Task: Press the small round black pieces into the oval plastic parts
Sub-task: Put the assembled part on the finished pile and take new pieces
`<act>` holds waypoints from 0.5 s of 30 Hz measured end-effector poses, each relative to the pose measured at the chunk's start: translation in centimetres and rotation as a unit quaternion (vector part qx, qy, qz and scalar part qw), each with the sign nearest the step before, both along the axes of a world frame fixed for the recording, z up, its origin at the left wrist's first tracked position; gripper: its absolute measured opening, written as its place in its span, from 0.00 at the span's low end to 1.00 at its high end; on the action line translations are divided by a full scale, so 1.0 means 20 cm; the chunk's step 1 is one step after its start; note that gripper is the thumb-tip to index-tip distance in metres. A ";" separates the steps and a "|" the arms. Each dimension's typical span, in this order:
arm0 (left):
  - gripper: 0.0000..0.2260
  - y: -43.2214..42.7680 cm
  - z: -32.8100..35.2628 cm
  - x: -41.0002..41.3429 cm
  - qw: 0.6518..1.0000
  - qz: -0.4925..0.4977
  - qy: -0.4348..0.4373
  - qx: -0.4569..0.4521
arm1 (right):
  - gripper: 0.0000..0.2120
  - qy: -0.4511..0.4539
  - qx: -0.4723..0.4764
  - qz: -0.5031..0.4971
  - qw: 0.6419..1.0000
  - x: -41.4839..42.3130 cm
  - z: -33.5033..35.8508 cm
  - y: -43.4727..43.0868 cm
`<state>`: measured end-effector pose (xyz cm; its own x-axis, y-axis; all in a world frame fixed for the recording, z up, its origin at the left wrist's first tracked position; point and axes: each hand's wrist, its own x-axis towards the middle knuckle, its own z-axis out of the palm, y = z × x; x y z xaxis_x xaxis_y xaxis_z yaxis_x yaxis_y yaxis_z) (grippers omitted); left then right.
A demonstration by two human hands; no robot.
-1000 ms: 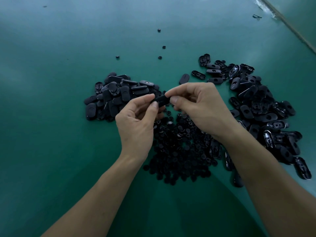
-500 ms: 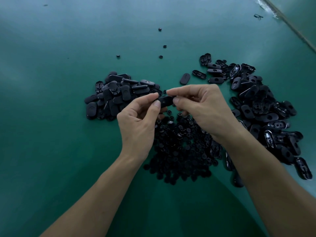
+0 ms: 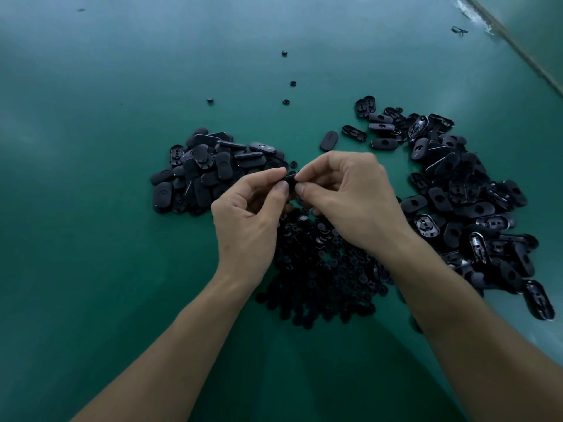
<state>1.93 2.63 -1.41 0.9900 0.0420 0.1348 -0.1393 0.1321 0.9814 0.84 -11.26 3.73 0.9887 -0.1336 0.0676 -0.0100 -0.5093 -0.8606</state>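
Both the left hand (image 3: pixel 246 220) and right hand (image 3: pixel 350 196) pinch one oval part (image 3: pixel 291 178), long axis left-to-right.

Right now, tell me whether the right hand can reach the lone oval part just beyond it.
Probably yes: the lone oval part lies on bare mat beyond the right hand, nothing between; its fingers must first release the held part.
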 end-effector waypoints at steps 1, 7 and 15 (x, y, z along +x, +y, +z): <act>0.08 0.00 0.00 0.00 1.000 -0.002 0.000 0.001 | 0.06 -0.003 0.000 -0.004 1.000 0.00 0.00 0.00; 0.09 0.00 0.00 0.00 1.000 -0.017 0.001 0.010 | 0.05 -0.021 -0.040 -0.011 0.999 0.00 -0.01 0.03; 0.11 0.00 -0.01 0.01 1.000 -0.013 -0.001 0.011 | 0.06 -0.007 0.000 -0.021 1.000 -0.01 -0.02 0.05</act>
